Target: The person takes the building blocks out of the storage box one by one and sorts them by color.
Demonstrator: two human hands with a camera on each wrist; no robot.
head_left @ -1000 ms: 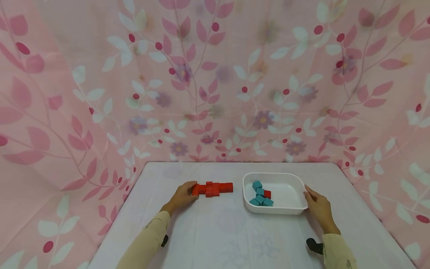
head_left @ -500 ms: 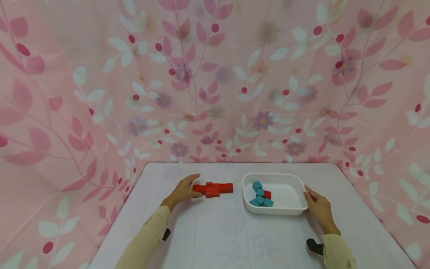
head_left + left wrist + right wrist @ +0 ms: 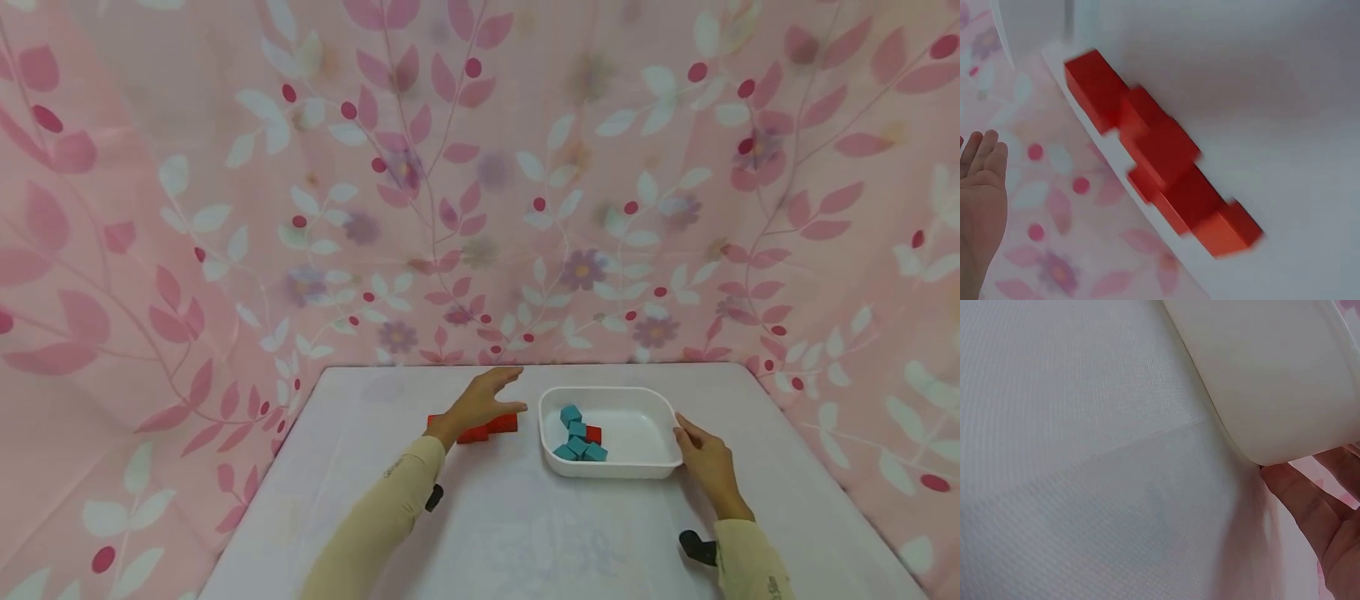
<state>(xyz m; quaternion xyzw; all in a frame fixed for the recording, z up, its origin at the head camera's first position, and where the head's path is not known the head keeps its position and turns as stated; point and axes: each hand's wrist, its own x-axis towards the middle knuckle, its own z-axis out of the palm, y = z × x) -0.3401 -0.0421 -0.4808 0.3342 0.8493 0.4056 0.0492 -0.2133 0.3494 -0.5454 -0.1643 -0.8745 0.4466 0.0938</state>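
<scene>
My left hand (image 3: 480,402), fingers spread and holding nothing, is over a row of red cubes (image 3: 504,422) and partly hides it in the head view. In the left wrist view the red cubes (image 3: 1169,153) show as one joined, stepped line on the white cloth, with the hand (image 3: 982,187) off to the side. A white tray (image 3: 615,470) stands right of the row. Inside, toward its left end, are several teal cubes (image 3: 577,447) and one red cube (image 3: 593,435). My right hand (image 3: 705,461) grips the tray's right end, thumb (image 3: 1300,500) against the wall.
A white cloth covers the table (image 3: 525,533). Behind and at both sides hangs a pink floral curtain (image 3: 480,208). Dark wrist-camera pieces (image 3: 697,547) stick out beside the sleeves.
My left hand has let go of the left end of the red row, spread its fingers and moved right across the row toward the tray. The right hand stays on the tray.
</scene>
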